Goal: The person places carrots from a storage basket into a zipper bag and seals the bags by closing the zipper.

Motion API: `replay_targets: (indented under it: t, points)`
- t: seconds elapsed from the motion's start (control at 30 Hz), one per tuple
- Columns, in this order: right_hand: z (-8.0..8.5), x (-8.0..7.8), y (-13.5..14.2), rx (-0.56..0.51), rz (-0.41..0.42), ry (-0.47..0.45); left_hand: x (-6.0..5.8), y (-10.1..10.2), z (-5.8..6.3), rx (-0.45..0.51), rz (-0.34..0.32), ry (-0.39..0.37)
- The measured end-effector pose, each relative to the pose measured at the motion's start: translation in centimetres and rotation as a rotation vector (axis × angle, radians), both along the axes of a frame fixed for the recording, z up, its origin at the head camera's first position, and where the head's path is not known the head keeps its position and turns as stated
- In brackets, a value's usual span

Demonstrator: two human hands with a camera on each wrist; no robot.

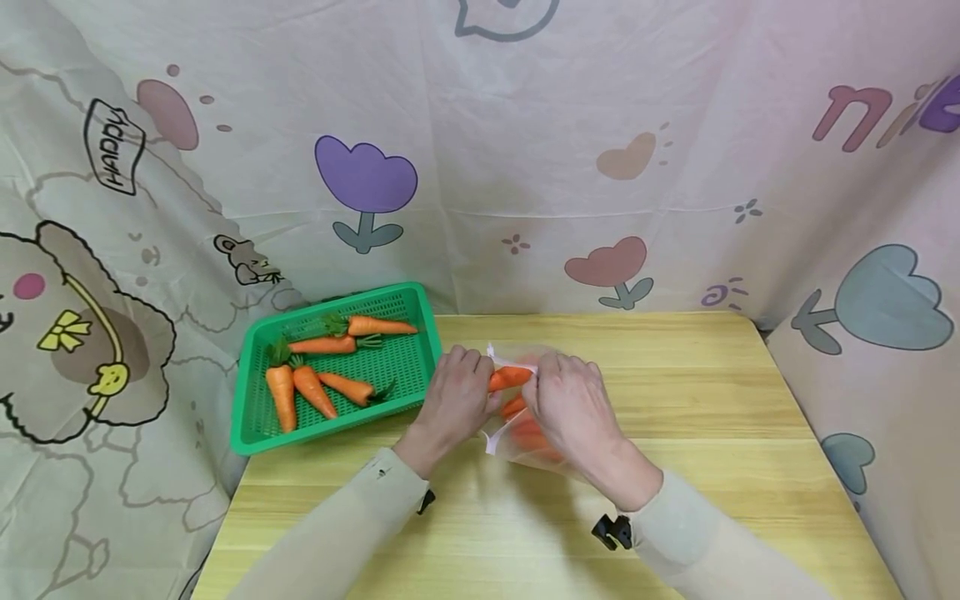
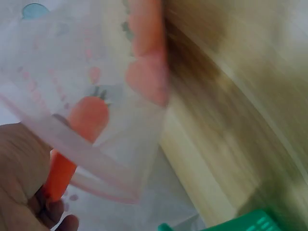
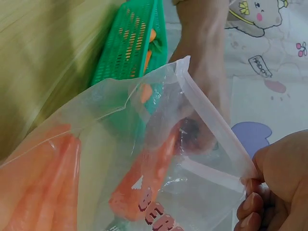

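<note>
My left hand [image 1: 456, 392] grips an orange carrot [image 1: 512, 377] by its narrow end. In the left wrist view, the leafy end of that carrot [image 2: 89, 118] shows through a clear, printed zip bag [image 2: 113, 168], inside its mouth. My right hand [image 1: 573, 400] pinches the bag's edge. In the right wrist view, thumb and fingers of the right hand [image 3: 281, 185] hold the pale zip strip, and the mouth gapes. More carrots [image 3: 48, 183] lie lower in the bag, blurred by the plastic.
A green plastic basket [image 1: 390, 362] stands left of the hands on the wooden table [image 1: 697, 450], with several carrots inside, green tops attached. Printed cloth [image 1: 480, 167] hangs behind the table and along both sides.
</note>
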State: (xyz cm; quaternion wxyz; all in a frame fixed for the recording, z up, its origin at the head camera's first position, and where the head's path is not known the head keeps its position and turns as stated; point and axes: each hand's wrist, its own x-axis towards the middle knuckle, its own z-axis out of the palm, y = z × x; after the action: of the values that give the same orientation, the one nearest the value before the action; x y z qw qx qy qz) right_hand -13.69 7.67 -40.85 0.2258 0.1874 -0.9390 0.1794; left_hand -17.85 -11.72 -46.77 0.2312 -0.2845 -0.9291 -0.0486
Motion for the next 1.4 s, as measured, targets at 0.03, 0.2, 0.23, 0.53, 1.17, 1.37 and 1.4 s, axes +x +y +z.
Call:
replay_targets:
  t: [0.03, 0.2, 0.23, 0.53, 1.17, 1.37, 1.4]
  points:
    - [0.0, 0.0, -0.1, 0.006, -0.002, -0.002, -0.1, 0.0, -0.2, 0.007, 0.005, 0.008]
    - [-0.1, 0.2, 0.0, 0.022, 0.002, 0.002, -0.4, 0.0, -0.7, -0.012, 0.007, 0.006]
    - [-0.2, 0.2, 0.1, 0.016, 0.005, 0.006, -0.5, 0.1, -0.8, -0.023, 0.007, 0.011]
    - [-0.3, 0.2, 0.2, -0.039, 0.009, -0.011, -1.1, 1.7, -0.7, -0.127, 0.074, -0.026]
    - [0.0, -0.9, 1.3, -0.04, -0.047, -0.124, -0.6, -0.7, -0.4, 0.065, -0.062, -0.065]
    - [-0.2, -0.8, 1.7, -0.025, -0.054, -0.164, -0.9, -3.2, 0.1, 0.098, -0.034, -0.01]
    - [-0.3, -0.8, 1.7, -0.019, -0.054, -0.165, -1.0, -3.7, 0.2, 0.091, -0.024, -0.007]
